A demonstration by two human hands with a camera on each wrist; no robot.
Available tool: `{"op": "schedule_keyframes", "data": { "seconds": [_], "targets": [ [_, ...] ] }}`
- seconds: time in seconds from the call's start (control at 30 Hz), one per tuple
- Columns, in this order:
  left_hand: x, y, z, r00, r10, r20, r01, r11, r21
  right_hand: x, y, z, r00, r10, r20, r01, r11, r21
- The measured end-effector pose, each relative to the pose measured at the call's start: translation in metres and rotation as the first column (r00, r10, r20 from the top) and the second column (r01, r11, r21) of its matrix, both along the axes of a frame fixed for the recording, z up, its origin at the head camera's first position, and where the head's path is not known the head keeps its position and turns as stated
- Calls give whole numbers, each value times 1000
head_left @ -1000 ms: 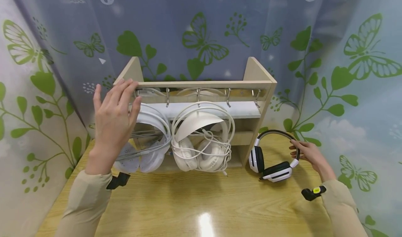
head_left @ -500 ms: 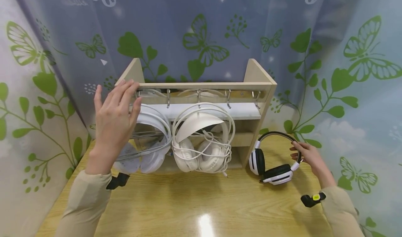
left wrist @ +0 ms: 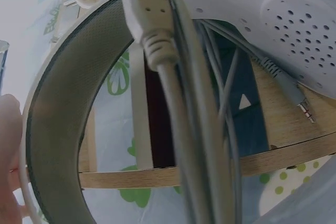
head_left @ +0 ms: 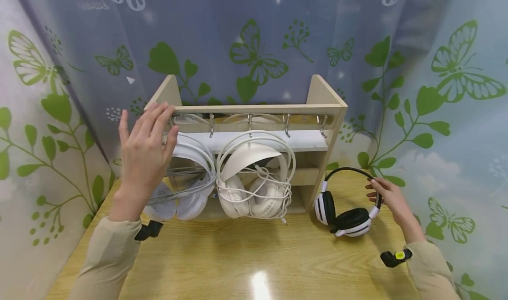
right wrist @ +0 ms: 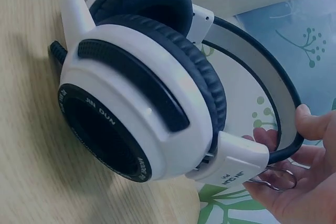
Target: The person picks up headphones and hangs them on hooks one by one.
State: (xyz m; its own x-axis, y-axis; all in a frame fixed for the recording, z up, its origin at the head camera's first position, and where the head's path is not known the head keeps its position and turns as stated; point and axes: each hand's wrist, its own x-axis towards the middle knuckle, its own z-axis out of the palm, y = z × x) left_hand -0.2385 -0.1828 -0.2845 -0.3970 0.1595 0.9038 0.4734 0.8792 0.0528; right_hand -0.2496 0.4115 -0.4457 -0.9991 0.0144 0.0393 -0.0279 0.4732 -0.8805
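Observation:
My left hand [head_left: 144, 152] lies with fairly straight fingers over the left end of the wooden rack's top rail [head_left: 258, 109]. Just below it, white headphones [head_left: 194, 205] with a grey cable hang at the left of the rack. In the left wrist view their headband [left wrist: 58, 108] and cable plug [left wrist: 149, 17] are close to the camera. My right hand [head_left: 390, 198] pinches the headband of black-and-white headphones [head_left: 351, 223] right of the rack. In the right wrist view the thumb presses the band above the white ear cup [right wrist: 131, 87], whose lower side is near the table.
Cream headphones [head_left: 270, 198], wrapped in their cable, hang at the rack's middle. Bare metal hooks [head_left: 287, 125] line the rail to their right. The rack stands on a wooden table [head_left: 222, 256], with patterned curtains [head_left: 206, 35] behind and at both sides.
The black-and-white headphones have turned slightly in my right hand, the lower ear cup shifting a little downward in the head view. My left hand has stayed in place.

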Motion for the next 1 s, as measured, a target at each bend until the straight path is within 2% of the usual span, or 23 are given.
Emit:
{"op": "schedule_keyframes", "data": {
  "seconds": [0.2, 0.37, 1.0],
  "targets": [
    [-4, 2, -4, 999, -10, -31, 11, 999, 42, 5, -3, -1, 997, -16, -78, 18, 1000, 14],
    [-5, 3, -4, 999, -21, -30, 23, 998, 52, 9, -4, -2, 993, -45, -112, 45, 999, 4],
    [-5, 3, -4, 1000, -21, -19, 22, 998, 57, 22, -8, 0, 988, -88, -129, 92, 995, 25]
  ]
}}
